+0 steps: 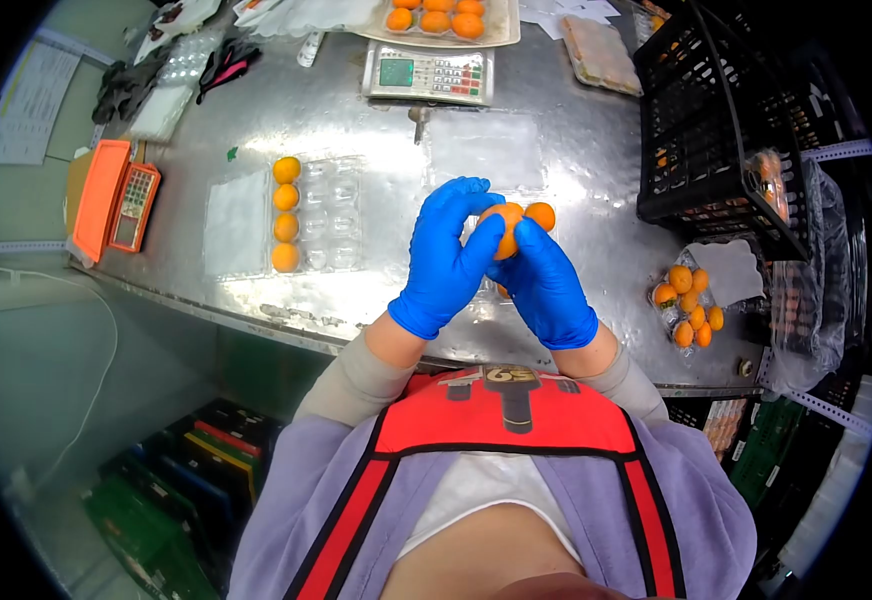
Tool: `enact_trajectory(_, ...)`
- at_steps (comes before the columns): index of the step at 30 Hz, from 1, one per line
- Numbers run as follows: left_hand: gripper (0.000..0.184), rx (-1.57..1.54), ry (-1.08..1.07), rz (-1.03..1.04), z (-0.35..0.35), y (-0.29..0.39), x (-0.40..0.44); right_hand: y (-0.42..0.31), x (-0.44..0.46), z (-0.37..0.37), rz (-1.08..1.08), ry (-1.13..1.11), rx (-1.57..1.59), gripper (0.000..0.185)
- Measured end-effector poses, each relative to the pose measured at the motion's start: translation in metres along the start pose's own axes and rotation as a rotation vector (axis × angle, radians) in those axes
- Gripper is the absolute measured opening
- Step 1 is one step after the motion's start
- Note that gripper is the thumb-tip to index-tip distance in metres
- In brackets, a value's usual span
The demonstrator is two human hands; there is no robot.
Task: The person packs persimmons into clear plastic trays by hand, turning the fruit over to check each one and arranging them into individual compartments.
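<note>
An orange fruit (501,230) is held between my left hand (446,255) and my right hand (544,285), both in blue gloves, above the near middle of the metal table. Just behind my right fingers sits another orange fruit (539,216). Under the hands is a clear plastic tray (483,150) with its lid lying open toward the back; the hands cover most of its lower half. To the left, a second clear tray (331,215) has one column of several orange fruits (285,227), its other cells bare.
A scale (429,74) at the back bears a tray of fruits. An orange scale (136,205) stands far left. At right are a black crate (696,120) and a pack of several small orange fruits (696,317). The metal table's (246,318) front edge runs before me.
</note>
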State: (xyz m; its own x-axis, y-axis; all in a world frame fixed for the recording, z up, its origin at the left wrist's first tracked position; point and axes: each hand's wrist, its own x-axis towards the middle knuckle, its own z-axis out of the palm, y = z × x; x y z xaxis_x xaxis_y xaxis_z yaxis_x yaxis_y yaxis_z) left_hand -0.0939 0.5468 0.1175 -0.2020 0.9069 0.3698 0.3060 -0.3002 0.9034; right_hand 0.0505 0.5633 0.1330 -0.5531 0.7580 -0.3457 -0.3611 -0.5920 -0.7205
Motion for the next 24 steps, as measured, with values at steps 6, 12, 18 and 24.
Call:
enact_trajectory(6,0.028,-0.472,-0.039,-0.343,-0.003,-0.006,0.002,-0.002,0.001,-0.004,0.027,-0.062,-0.039,0.051)
enact_trajectory(12,0.045,-0.276,-0.158,-0.114,-0.008,-0.004,0.000,-0.012,0.000,0.004,-0.003,-0.073,-0.005,0.046)
enact_trajectory(18,0.056,-0.043,-0.097,-0.039,-0.026,-0.021,0.006,-0.020,0.019,-0.055,-0.181,0.115,-0.421,0.044)
enact_trajectory(24,0.051,0.333,0.008,-0.041,-0.049,-0.078,-0.013,0.003,0.036,-0.185,-0.408,0.515,-0.716,0.041)
